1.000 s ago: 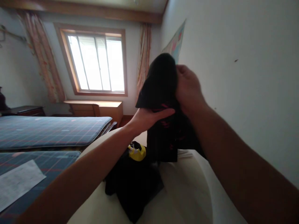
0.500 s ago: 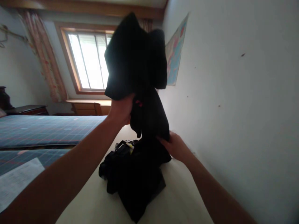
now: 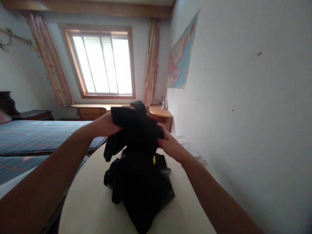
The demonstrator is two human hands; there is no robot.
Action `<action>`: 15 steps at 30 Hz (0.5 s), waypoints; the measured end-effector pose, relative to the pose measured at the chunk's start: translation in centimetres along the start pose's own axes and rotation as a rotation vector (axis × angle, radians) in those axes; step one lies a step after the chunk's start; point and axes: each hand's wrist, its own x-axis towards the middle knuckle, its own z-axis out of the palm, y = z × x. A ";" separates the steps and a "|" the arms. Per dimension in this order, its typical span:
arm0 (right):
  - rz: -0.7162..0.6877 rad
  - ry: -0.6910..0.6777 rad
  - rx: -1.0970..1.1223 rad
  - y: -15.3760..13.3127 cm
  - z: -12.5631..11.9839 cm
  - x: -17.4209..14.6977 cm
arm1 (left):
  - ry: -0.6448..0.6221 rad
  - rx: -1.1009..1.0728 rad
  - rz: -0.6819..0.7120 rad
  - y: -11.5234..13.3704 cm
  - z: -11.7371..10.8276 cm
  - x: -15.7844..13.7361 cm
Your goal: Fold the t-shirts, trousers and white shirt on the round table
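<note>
Both my hands hold up a black garment (image 3: 138, 130) above a pale rounded table (image 3: 80, 195); its exact kind does not show. My left hand (image 3: 106, 125) grips its left side, the fingertips hidden behind the cloth. On the right edge, my right hand (image 3: 168, 141) pinches the fabric between thumb and fingers. Beneath it a dark heap of clothes (image 3: 143, 191) lies on the table, and where the held garment ends and the heap begins I cannot tell. A small yellow patch (image 3: 154, 160) shows between them.
At left stand beds with blue checked covers (image 3: 48, 133). A white wall (image 3: 239, 139) with a map (image 3: 181, 55) runs close along the right. Some white material (image 3: 187, 146) lies between table and wall. Beyond are a wooden desk (image 3: 161, 112) and a window (image 3: 104, 65).
The black garment has come down from in front of the window and bunched up lower. My left hand has moved left and slightly down; my right hand has moved a little left and up.
</note>
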 end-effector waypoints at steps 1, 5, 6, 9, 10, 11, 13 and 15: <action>0.097 -0.191 -0.025 1.3 -0.3 -0.6 | -0.282 0.033 -0.037 -1.0 0.1 -0.9; 0.354 -0.582 -0.235 6.3 -4.7 -1.9 | -0.738 0.225 -0.255 -4.0 -0.1 -3.4; 0.375 -0.519 -0.307 7.5 -6.1 -1.9 | -0.731 0.252 -0.262 -4.3 0.1 -3.7; 0.384 0.023 -0.742 11.5 -9.9 -1.1 | -0.632 0.323 -0.207 -4.7 1.7 -4.4; 0.398 0.125 -0.817 12.8 -10.8 -0.9 | -0.596 0.357 -0.173 -5.0 2.7 -4.8; 0.408 0.203 -0.871 14.0 -11.5 -0.9 | -0.585 0.380 -0.143 -5.3 3.9 -5.1; 0.435 0.308 -0.940 16.0 -12.2 -1.2 | -0.571 0.382 -0.095 -6.2 6.5 -6.0; 0.453 0.396 -0.997 17.6 -12.4 -1.8 | -0.562 0.369 -0.081 -7.2 8.8 -6.5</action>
